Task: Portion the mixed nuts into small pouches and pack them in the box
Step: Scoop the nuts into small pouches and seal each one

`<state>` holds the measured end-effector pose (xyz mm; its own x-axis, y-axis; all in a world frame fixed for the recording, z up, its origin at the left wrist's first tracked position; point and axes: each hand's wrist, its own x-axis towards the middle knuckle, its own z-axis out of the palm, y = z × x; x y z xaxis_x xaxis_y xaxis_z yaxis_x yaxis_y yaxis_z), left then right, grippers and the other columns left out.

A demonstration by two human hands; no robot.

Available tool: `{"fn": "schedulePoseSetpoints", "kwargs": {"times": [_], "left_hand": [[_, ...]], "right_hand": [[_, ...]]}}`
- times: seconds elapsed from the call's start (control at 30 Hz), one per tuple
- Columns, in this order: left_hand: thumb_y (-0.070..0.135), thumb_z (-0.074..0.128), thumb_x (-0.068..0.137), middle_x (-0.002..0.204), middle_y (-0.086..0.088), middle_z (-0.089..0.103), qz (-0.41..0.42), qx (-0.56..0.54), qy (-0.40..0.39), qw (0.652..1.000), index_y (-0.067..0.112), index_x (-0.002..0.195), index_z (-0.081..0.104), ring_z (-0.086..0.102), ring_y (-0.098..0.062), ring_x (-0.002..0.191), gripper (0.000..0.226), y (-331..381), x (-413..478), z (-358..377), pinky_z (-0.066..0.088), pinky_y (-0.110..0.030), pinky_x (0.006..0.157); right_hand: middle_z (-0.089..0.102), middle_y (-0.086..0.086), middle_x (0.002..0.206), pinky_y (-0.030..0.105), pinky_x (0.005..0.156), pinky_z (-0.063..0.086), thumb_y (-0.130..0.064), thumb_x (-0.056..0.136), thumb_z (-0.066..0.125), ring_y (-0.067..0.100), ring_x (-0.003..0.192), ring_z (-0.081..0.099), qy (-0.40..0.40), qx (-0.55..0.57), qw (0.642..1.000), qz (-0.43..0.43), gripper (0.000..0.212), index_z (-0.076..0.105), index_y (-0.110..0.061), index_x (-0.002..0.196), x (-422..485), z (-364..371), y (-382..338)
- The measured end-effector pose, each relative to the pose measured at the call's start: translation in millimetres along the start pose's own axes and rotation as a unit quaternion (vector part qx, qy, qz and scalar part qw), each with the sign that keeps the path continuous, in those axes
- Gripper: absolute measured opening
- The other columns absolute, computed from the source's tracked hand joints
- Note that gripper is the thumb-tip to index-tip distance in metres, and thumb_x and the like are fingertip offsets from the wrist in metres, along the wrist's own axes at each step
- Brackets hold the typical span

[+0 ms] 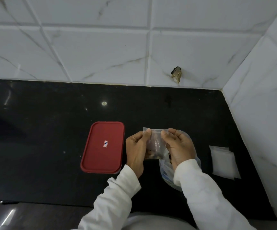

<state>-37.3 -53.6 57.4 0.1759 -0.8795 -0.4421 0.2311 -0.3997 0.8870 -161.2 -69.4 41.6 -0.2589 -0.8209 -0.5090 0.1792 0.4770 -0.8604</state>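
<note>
Nearest the camera, two white sleeves (118,196) reach in over the front edge of the black table (43,130). The left hand (137,146) and the right hand (179,146) hold a small clear pouch (156,140) up between them, each pinching one end of its top strip between thumb and fingers. A few mixed nuts (154,156) sag in its bottom corner. The pouch looks thin, soft and slippery, and light with its weight low, so the top seal is probably the best place to hold it; squeezing lower down could crush the nuts or push them out. Under the right hand lies a larger clear bag (166,175), partly hidden. Just left of the hands sits the box (103,146), with its red lid on, so it has to be opened before anything can be packed. Near the right side wall (267,97) lies a flat stack of empty pouches (223,161), with little room beyond it. There is open table to the left and behind, up to the tiled back wall (101,47).
</note>
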Motion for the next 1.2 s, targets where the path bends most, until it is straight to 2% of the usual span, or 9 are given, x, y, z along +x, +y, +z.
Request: {"fn": "schedulePoseSetpoints", "kwargs": {"times": [0.1, 0.27, 0.37, 0.43, 0.53, 0.73, 0.83, 1.1, 1.2], "left_hand": [[0.029, 0.057, 0.102, 0.097, -0.015, 0.076, 0.004, -0.03, -0.01, 0.999, 0.008, 0.098, 0.076, 0.075, -0.034, 0.092, 0.029, 3.2, 0.7, -2.4, 0.062, -0.055, 0.079], [0.026, 0.057, 0.102, 0.096, -0.011, 0.077, 0.013, -0.036, 0.009, 0.999, 0.01, 0.093, 0.077, 0.075, -0.031, 0.094, 0.027, 3.0, -0.7, 2.9, 0.06, -0.057, 0.086], [0.028, 0.059, 0.101, 0.086, -0.004, 0.075, 0.021, 0.01, -0.012, 1.0, 0.016, 0.088, 0.074, 0.075, -0.015, 0.081, 0.023, 2.1, -0.9, 3.3, 0.064, -0.036, 0.068], [0.025, 0.063, 0.098, 0.083, 0.003, 0.07, 0.022, 0.055, -0.06, 0.996, 0.021, 0.088, 0.068, 0.07, 0.004, 0.067, 0.012, 2.1, -0.5, 1.5, 0.053, -0.013, 0.053], [0.025, 0.067, 0.095, 0.083, 0.011, 0.066, 0.031, 0.095, -0.084, 0.991, 0.027, 0.091, 0.065, 0.063, 0.016, 0.063, 0.005, -2.2, 4.3, 0.0, 0.046, -0.004, 0.05], [0.024, 0.071, 0.093, 0.086, 0.008, 0.074, 0.05, 0.095, -0.023, 0.994, 0.026, 0.089, 0.072, 0.071, -0.006, 0.084, 0.004, -4.1, 8.5, -0.2, 0.054, -0.02, 0.07], [0.024, 0.068, 0.096, 0.079, 0.009, 0.069, 0.034, 0.106, -0.03, 0.993, 0.023, 0.089, 0.07, 0.068, -0.007, 0.076, 0.007, -5.6, 4.9, 2.7, 0.05, -0.009, 0.057], [0.019, 0.06, 0.101, 0.078, 0.003, 0.077, 0.028, 0.03, 0.006, 0.999, 0.016, 0.085, 0.075, 0.075, -0.011, 0.074, 0.022, -3.4, 12.8, 0.4, 0.063, -0.031, 0.065], [0.022, 0.06, 0.101, 0.084, -0.003, 0.078, 0.017, 0.026, 0.011, 0.999, 0.015, 0.089, 0.075, 0.076, -0.016, 0.079, 0.021, -8.6, 14.1, 3.5, 0.064, -0.033, 0.069]], "right_hand": [[0.074, -0.004, 0.094, 0.046, 0.086, 0.056, -0.034, 0.075, 0.08, 0.02, 0.098, 0.069, -0.017, -0.007, 1.0, -0.01, 0.016, 0.073, -0.03, 0.088, 2.0, -1.2, -1.1], [0.075, 0.003, 0.096, 0.049, 0.086, 0.055, -0.038, 0.074, 0.078, 0.026, 0.096, 0.07, -0.035, 0.031, 0.998, 0.041, 0.019, 0.075, -0.025, 0.088, 5.9, -1.7, 0.1], [0.071, 0.008, 0.086, 0.037, 0.079, 0.056, -0.016, 0.089, 0.066, 0.021, 0.085, 0.068, -0.061, 0.099, 0.992, 0.051, 0.007, 0.067, -0.01, 0.088, 4.6, 0.5, 1.5], [0.067, 0.008, 0.086, 0.031, 0.074, 0.054, -0.009, 0.092, 0.059, 0.018, 0.077, 0.065, -0.075, 0.114, 0.99, 0.038, 0.006, 0.063, -0.008, 0.087, 0.8, 3.4, 0.0], [0.067, 0.008, 0.087, 0.041, 0.088, 0.051, -0.012, 0.092, 0.062, 0.02, 0.081, 0.064, -0.071, 0.085, 0.993, 0.043, 0.007, 0.065, -0.008, 0.088, 2.7, 5.8, 0.8], [0.071, -0.002, 0.093, 0.037, 0.084, 0.054, -0.036, 0.087, 0.068, 0.015, 0.091, 0.064, 0.004, -0.061, 0.998, 0.019, 0.011, 0.07, -0.026, 0.083, 9.3, 11.7, 13.2], [0.061, 0.001, 0.086, 0.034, 0.081, 0.046, -0.041, 0.091, 0.061, 0.015, 0.082, 0.055, 0.011, -0.14, 0.986, 0.085, 0.02, 0.058, -0.028, 0.076, 18.2, 14.6, 4.9], [0.07, 0.015, 0.1, 0.047, 0.094, 0.051, -0.019, 0.089, 0.067, 0.029, 0.098, 0.066, -0.017, -0.005, 0.989, 0.144, 0.007, 0.066, -0.013, 0.086, 21.3, 13.4, -11.1], [0.069, 0.017, 0.1, 0.052, 0.094, 0.051, -0.025, 0.091, 0.064, 0.031, 0.098, 0.065, -0.006, -0.013, 0.99, 0.138, 0.013, 0.067, -0.013, 0.095, 16.6, 18.8, -9.0]]}}
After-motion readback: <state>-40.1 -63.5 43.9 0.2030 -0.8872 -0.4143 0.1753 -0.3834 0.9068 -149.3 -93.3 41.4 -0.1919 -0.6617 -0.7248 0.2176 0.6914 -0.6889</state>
